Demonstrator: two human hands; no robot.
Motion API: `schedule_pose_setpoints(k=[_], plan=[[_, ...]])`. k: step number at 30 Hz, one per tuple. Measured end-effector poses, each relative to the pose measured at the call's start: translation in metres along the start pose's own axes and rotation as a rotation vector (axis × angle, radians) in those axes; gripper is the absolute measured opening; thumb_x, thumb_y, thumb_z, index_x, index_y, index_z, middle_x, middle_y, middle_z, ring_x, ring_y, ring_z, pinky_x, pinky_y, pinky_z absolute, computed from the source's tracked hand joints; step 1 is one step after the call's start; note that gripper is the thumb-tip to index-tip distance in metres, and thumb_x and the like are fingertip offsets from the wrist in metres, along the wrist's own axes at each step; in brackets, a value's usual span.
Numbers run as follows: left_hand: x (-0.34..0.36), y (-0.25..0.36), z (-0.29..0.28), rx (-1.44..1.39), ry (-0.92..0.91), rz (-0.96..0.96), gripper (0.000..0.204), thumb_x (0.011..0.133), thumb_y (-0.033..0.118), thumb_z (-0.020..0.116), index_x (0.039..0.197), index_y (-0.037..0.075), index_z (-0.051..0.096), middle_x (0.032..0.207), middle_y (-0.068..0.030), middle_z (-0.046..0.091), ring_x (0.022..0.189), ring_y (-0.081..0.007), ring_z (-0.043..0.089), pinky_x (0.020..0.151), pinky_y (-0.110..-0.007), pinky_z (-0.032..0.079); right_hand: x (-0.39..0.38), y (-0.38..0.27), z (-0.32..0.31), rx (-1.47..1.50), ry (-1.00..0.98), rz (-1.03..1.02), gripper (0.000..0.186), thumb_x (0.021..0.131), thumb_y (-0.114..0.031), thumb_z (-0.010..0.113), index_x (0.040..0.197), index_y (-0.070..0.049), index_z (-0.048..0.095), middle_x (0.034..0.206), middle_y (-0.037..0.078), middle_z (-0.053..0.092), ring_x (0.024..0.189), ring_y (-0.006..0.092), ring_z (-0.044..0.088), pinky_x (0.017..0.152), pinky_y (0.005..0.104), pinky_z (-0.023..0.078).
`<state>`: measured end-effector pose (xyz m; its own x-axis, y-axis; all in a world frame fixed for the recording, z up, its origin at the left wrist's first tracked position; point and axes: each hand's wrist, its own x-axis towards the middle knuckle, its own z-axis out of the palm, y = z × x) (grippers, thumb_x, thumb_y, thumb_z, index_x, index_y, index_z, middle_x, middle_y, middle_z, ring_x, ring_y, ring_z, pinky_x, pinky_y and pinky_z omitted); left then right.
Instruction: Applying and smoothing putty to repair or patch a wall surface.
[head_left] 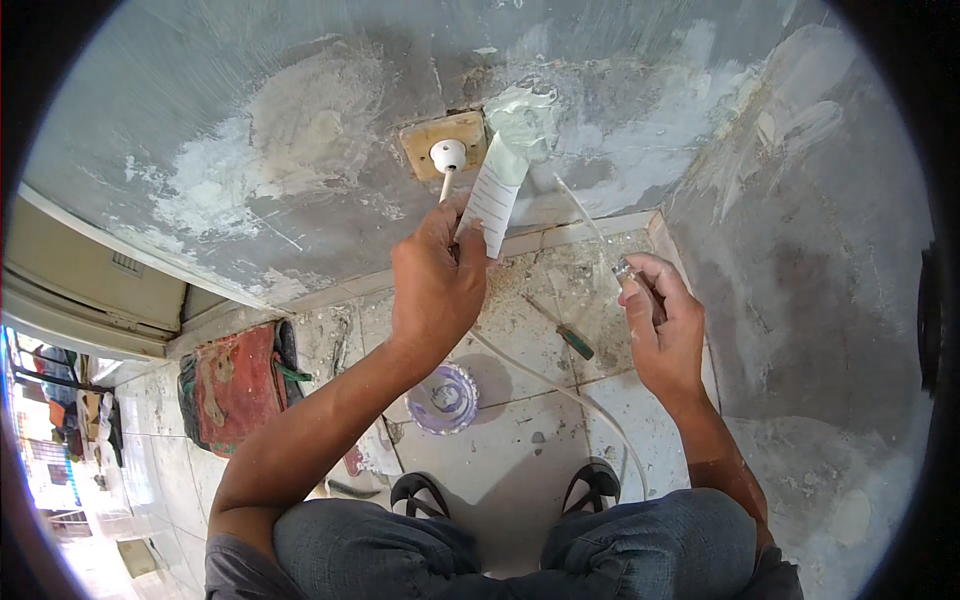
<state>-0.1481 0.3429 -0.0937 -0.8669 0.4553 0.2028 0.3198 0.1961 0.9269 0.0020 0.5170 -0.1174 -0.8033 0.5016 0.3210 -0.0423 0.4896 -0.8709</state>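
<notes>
Patched grey wall (300, 120), dusty tiled floor (500, 470), squatting person

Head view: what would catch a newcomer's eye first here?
Likely the left hand, raised at centre against the patched grey wall, holding a white paper packet beside a white round fitting on a wooden block. To the right, the right hand pinches a small shiny object. Below, a green-handled screwdriver lies on the dusty tiled floor.
</notes>
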Motion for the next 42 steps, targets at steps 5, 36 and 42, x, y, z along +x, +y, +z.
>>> schedule_pose_setpoints(k=[5, 36, 42], plan=[[-0.001, 0.002, 0.001, 0.123, 0.058, 0.080, 0.030, 0.095, 0.005, 0.051, 0.120, -0.010, 0.056, 0.086, -0.0178, 0.068, 0.076, -0.0172, 0.068, 0.065, -0.030, 0.054, 0.003, -0.009, 0.014, -0.192, -0.040, -0.318, 0.035, 0.087, -0.002, 0.060, 0.122, 0.001, 0.059, 0.085, 0.017, 0.061, 0.071, 0.0282, 0.061, 0.065, 0.0351, 0.050], [0.003, -0.010, -0.027, -0.125, -0.277, -0.126, 0.042, 0.091, -0.004, 0.041, 0.132, -0.007, 0.048, 0.099, -0.0095, 0.065, 0.084, -0.0116, 0.064, 0.069, -0.025, 0.051, -0.013, 0.017, 0.030, -0.367, -0.047, -0.446, 0.040, 0.084, -0.002, 0.063, 0.124, -0.004, 0.060, 0.082, 0.011, 0.051, 0.064, 0.0236, 0.057, 0.054, 0.0356, 0.048], [0.004, -0.006, -0.021, -0.136, -0.214, -0.162, 0.044, 0.090, -0.005, 0.040, 0.133, -0.009, 0.046, 0.101, -0.0131, 0.065, 0.085, -0.0124, 0.065, 0.068, -0.025, 0.052, -0.015, 0.014, 0.031, -0.394, -0.038, -0.447, 0.039, 0.085, -0.003, 0.063, 0.124, -0.004, 0.060, 0.083, 0.011, 0.052, 0.064, 0.0245, 0.057, 0.054, 0.0357, 0.049]])
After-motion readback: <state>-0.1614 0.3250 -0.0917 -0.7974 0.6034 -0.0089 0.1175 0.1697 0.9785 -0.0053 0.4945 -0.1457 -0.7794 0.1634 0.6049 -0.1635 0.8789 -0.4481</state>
